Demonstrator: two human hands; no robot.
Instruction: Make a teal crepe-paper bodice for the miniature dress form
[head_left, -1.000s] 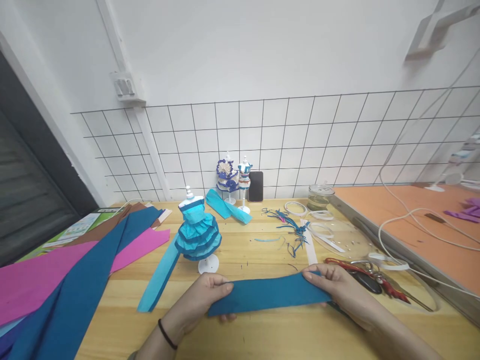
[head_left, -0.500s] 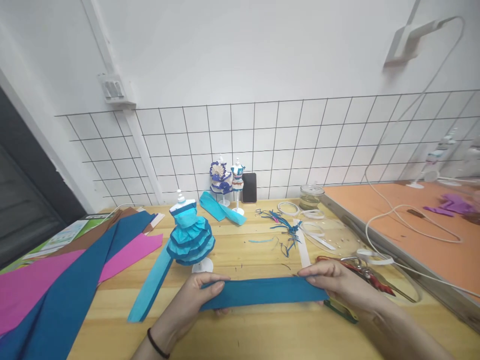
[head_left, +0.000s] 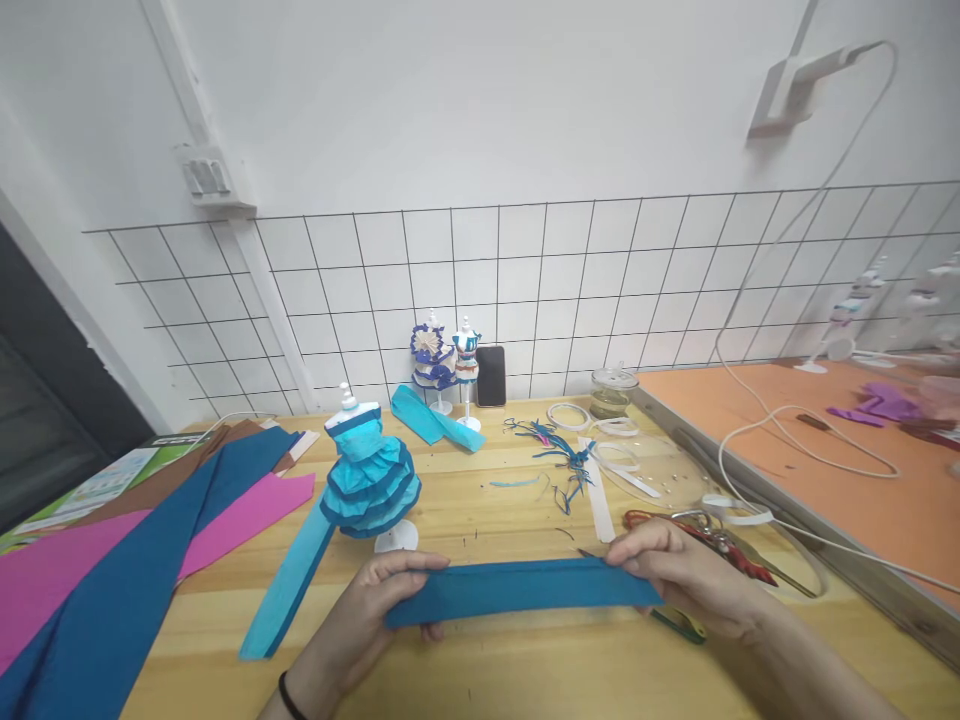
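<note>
Head view: left hand (head_left: 367, 604) and right hand (head_left: 691, 572) partly hide the blue strip (head_left: 517, 588).

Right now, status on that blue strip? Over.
Left grip, right grip: each holding one end. Blue strip spans between them. Green tool near right grip, partly hidden.

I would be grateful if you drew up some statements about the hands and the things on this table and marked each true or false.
1. The left hand and the right hand both hold the dark blue strip. True.
2. The black band is on the right wrist. False: it is on the left wrist.
3. The pink sheet lies to the left of the ruffled dress. True.
4. The dark phone lies flat beside the right hand. False: it stands on end at the back of the table.
</note>
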